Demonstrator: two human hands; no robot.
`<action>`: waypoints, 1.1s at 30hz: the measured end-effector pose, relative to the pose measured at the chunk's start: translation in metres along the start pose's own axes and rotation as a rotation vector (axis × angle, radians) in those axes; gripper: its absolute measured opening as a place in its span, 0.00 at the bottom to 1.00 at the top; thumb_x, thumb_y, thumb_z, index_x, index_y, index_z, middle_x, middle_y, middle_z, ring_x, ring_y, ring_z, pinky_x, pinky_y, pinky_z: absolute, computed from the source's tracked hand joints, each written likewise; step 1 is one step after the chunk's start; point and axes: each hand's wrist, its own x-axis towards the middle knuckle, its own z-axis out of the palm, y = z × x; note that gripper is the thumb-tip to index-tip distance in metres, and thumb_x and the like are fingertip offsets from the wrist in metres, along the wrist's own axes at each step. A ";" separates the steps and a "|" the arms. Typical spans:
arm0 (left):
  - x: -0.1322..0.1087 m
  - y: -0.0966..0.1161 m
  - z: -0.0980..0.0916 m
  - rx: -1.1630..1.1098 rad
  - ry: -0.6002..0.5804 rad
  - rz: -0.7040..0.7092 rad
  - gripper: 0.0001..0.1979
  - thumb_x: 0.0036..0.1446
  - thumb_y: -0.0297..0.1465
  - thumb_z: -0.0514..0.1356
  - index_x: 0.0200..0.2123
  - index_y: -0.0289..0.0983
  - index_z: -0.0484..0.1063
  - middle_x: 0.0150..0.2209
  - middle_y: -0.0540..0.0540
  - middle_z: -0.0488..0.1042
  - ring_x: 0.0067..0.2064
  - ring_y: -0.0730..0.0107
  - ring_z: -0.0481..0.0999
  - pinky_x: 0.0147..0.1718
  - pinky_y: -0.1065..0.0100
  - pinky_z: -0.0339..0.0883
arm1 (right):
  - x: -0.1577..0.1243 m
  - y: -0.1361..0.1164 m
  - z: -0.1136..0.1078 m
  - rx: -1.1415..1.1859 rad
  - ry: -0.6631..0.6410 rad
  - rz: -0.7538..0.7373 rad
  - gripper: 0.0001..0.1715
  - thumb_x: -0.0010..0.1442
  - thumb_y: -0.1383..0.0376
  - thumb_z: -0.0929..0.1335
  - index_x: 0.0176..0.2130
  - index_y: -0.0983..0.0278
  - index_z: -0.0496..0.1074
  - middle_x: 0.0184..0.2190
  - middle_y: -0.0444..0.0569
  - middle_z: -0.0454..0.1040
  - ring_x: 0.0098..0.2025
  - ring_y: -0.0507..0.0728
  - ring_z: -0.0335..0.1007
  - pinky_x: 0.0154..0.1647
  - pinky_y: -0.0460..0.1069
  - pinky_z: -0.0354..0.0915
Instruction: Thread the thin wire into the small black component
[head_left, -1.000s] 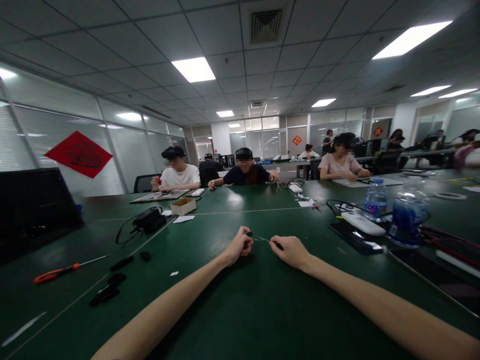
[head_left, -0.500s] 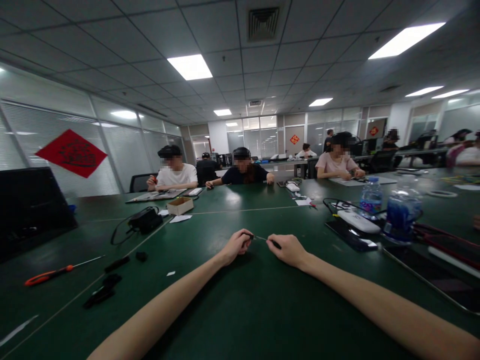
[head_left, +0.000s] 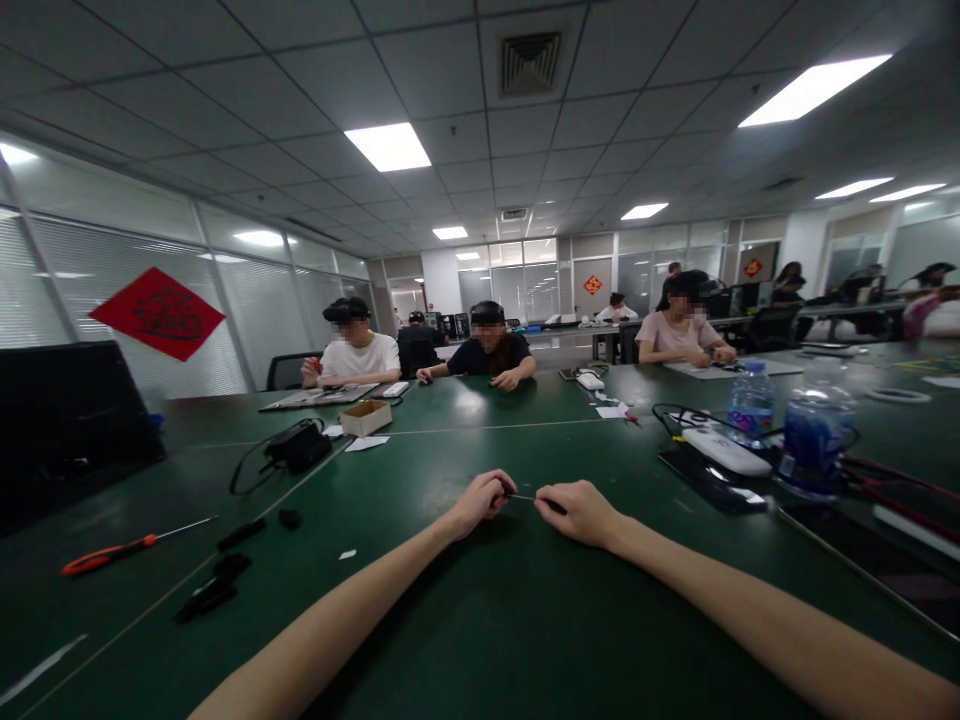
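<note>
My left hand (head_left: 480, 505) and my right hand (head_left: 581, 514) hover close together above the dark green table (head_left: 420, 640). Both pinch a thin metal rod (head_left: 527, 497) that spans the short gap between them. A black tip (head_left: 556, 506) shows at its right end, by my right fingers. The left end disappears inside my left fingers, so its shape is hidden. My bare forearms reach in from the bottom corners of the view.
Left of my arms lie an orange-handled screwdriver (head_left: 112, 553), black pieces (head_left: 210, 598) and a black pouch with cable (head_left: 296, 447). On the right stand water bottles (head_left: 751, 400) beside a white device (head_left: 726, 452). Co-workers sit along the table's far side.
Both hands sit slightly lower in the view, and the rod lies flatter between them. The same rod stays held. Co-workers' hands have shifted a little.
</note>
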 end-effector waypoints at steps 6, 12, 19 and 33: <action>-0.002 0.005 0.004 -0.006 0.004 0.040 0.11 0.50 0.31 0.50 0.38 0.36 0.65 0.19 0.55 0.56 0.17 0.80 0.50 0.16 0.78 0.41 | 0.001 0.001 0.003 -0.018 -0.011 0.008 0.16 0.64 0.59 0.59 0.40 0.62 0.72 0.30 0.47 0.75 0.30 0.52 0.70 0.34 0.45 0.60; 0.002 0.002 0.001 -0.013 -0.013 0.025 0.07 0.49 0.30 0.51 0.33 0.36 0.63 0.17 0.56 0.55 0.17 0.80 0.51 0.16 0.78 0.42 | 0.001 0.001 0.003 -0.013 0.005 0.014 0.16 0.64 0.59 0.59 0.40 0.62 0.72 0.30 0.47 0.76 0.30 0.52 0.70 0.33 0.45 0.60; 0.002 -0.001 0.001 -0.013 0.023 0.017 0.05 0.50 0.31 0.52 0.30 0.35 0.63 0.16 0.55 0.56 0.17 0.80 0.53 0.16 0.78 0.43 | 0.000 -0.001 0.000 -0.002 -0.003 0.010 0.16 0.64 0.59 0.59 0.40 0.62 0.72 0.30 0.47 0.76 0.29 0.52 0.70 0.34 0.45 0.60; 0.003 -0.003 0.004 -0.029 0.059 -0.008 0.19 0.52 0.47 0.57 0.31 0.37 0.59 0.18 0.59 0.48 0.17 0.83 0.48 0.15 0.78 0.41 | 0.000 -0.004 -0.005 -0.118 -0.111 -0.119 0.17 0.64 0.58 0.59 0.41 0.61 0.73 0.28 0.47 0.75 0.27 0.51 0.68 0.28 0.45 0.57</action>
